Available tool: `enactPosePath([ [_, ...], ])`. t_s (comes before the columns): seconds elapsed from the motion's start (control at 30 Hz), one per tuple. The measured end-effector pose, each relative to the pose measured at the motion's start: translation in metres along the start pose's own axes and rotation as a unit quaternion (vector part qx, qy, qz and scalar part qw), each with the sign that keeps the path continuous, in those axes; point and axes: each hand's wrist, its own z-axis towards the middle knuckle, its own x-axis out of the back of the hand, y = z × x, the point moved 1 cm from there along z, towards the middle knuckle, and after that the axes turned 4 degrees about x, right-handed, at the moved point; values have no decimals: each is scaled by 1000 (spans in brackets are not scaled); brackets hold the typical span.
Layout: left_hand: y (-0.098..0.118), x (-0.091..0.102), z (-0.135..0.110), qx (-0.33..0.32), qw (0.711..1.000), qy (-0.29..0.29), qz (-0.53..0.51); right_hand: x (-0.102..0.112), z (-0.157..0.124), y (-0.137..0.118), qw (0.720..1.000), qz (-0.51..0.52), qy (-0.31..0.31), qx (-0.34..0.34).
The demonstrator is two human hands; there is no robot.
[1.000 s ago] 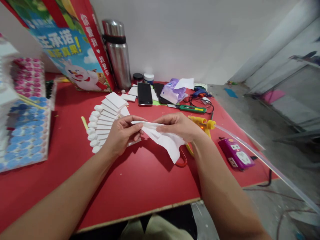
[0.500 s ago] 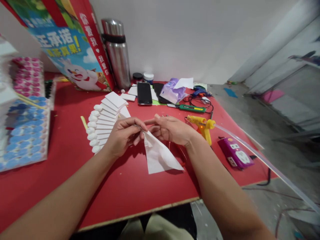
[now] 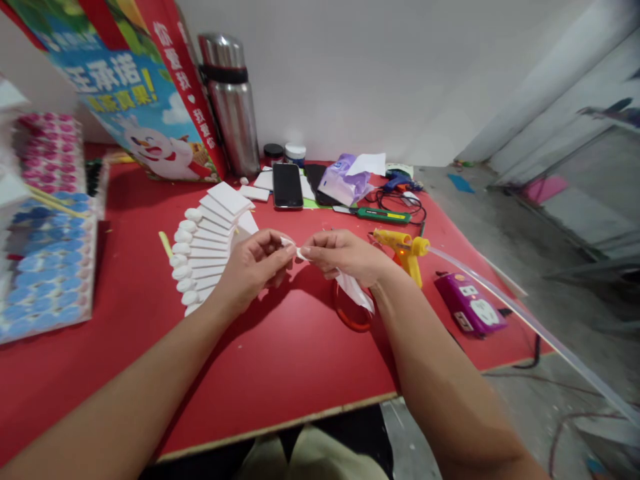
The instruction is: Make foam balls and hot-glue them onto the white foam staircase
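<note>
Between my two hands a white tissue [image 3: 354, 291] is stretched and twisted narrow. My left hand [image 3: 260, 263] pinches one end of it with closed fingertips. My right hand [image 3: 340, 257] is closed on it a short way along, and the loose part hangs below that palm. Under this loose part lies a red ring-shaped thing [image 3: 356, 325], partly covered. Left of my left hand, white cards [image 3: 210, 243] lie fanned out, with several white rounded pieces [image 3: 183, 249] along their left ends.
A yellow glue gun [image 3: 405, 248] with a long glue stick lies right of my right hand, near a purple power box [image 3: 470, 303]. Behind are a green-handled knife [image 3: 383, 215], a phone [image 3: 287, 186] and a steel flask [image 3: 233, 107]. Trays of blue flower-like pieces [image 3: 50, 280] stand left.
The tissue, spread wide below my hands before, is now gathered into a narrow twist. My right hand has closed on it, and the red ring has come into view.
</note>
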Motion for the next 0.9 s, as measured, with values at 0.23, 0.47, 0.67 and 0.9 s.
enactPosePath([
  [0.23,-2,0,3,10,999,34,21,1,2,0,996,-71,54,1],
  [0.47,-3,-1,4,21,997,29,69,8,2,3,997,-74,28,-1],
  [0.67,2,-4,2,14,995,22,92,4,0,0,997,-71,30,9],
  [0.9,-1,-5,-4,-50,975,20,217,4,7,8,994,-100,53,8],
])
